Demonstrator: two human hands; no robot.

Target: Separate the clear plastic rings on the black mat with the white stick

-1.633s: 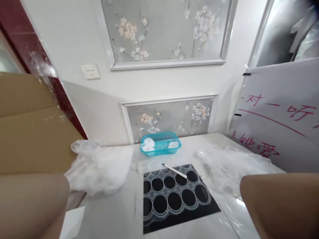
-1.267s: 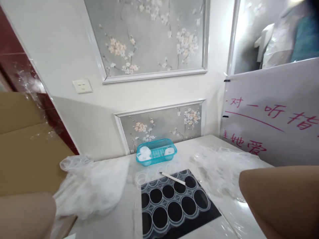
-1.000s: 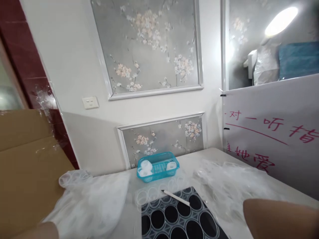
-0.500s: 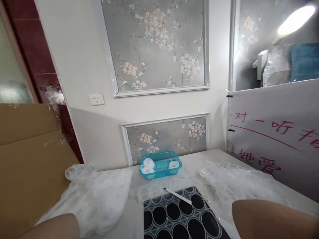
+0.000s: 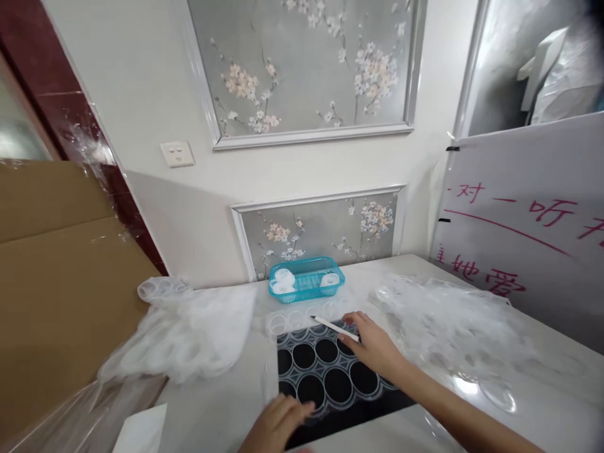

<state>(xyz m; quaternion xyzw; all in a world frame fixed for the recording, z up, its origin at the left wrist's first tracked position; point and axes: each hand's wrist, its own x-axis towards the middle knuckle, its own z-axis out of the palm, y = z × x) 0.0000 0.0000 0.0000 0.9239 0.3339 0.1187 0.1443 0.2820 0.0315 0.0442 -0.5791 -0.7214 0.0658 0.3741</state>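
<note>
**Right Hand at the Pen, Left Hand Low Over the Black Sheet**

The right hand (image 5: 375, 348) reaches in to a slim white pen with a dark tip (image 5: 329, 325). Its thumb and fingers are curved and parted around the pen's near end; whether they pinch it, I cannot tell. The pen lies slantwise across the upper part of a clear plastic sheet patterned with rows of rings (image 5: 324, 371), its tip towards the basket.

Beneath the clear sheet is a flat black rectangular sheet (image 5: 352, 415) on a glossy white table (image 5: 212, 396). The left hand (image 5: 277, 423) (blurred, and cut off by the bottom edge) is at the black sheet's lower left corner, its fingers extended and loosely together; contact is unclear.

Behind, against the wall, sits a turquoise plastic basket (image 5: 309, 294) with white rings (image 5: 284, 280) inside. Heaps of translucent plastic flank the work, one left (image 5: 189, 333), one right (image 5: 453, 321).
</note>
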